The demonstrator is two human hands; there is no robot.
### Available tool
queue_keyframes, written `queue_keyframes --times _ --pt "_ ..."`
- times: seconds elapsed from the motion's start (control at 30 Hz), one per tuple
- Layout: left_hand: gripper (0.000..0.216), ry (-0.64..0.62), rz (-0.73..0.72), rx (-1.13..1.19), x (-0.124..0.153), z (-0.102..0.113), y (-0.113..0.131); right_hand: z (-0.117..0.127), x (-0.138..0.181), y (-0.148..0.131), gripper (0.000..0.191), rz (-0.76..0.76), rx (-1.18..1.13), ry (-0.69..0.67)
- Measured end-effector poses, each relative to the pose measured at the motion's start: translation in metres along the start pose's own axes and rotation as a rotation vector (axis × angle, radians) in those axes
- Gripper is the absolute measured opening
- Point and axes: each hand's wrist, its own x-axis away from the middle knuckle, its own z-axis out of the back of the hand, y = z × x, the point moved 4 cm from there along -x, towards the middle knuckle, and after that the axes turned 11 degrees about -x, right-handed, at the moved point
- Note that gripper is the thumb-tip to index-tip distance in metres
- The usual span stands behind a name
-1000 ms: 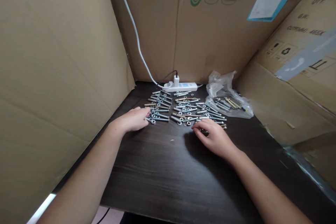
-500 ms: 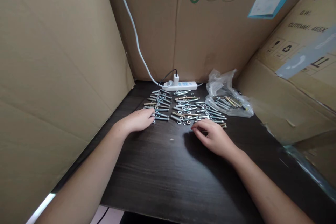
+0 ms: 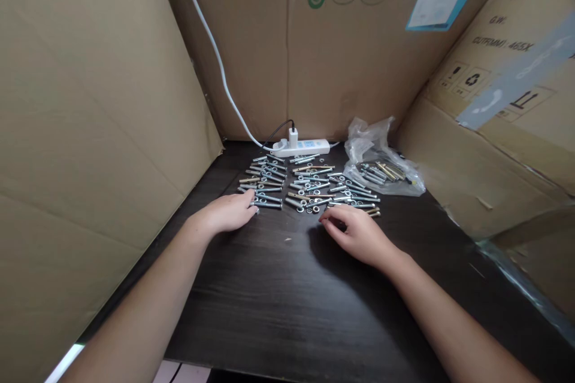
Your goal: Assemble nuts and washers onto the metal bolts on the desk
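Note:
My left hand (image 3: pixel 229 212) reaches to the front left of a group of metal bolts, sleeves and washers. Its thumb and fingers close around the left end of the front bolt (image 3: pixel 269 205), hiding that end. Several silver bolts (image 3: pixel 270 182) lie in rows just behind it. My right hand (image 3: pixel 353 230) hovers low over the dark table, with curled fingers and the fingertips pinched together. Whatever they may hold is hidden. Beside those fingertips lie washers (image 3: pixel 316 210), and a second group of bolts (image 3: pixel 321 202) spreads behind them.
A clear plastic bag (image 3: pixel 368 131) with more bolts stands at the back right. Behind the rows, a white power strip (image 3: pixel 309 147) carries a plugged-in adapter and cables. Large cardboard boxes (image 3: pixel 251 72) wall the dark table (image 3: pixel 269 299) on the left, back and right.
The whole view has shifted slightly, so the scene sits further left. My left hand has drawn back a little from the left group of bolts. My right hand stays nearly in place by the washers.

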Motion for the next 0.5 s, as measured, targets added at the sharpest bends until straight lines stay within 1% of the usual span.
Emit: queue_keyframes --times 0.17,0.33,0.43,0.5 --pt "0.03 -0.003 -0.027 -0.032 0.004 0.003 0.006 0.0 0.0 -0.001 0.015 0.006 -0.014 -0.01" --pt "0.025 0.006 -0.01 -0.1 0.01 0.007 0.017 0.0 -0.001 -0.002 0.015 0.008 -0.018 -0.011" --pt "0.022 0.021 -0.052 -0.073 0.012 0.009 0.024 0.0 0.0 -0.001 0.015 0.011 -0.02 -0.007" --pt "0.023 0.027 -0.085 -0.029 0.012 0.01 0.025 0.0 0.0 0.0 0.015 0.015 -0.024 -0.001"
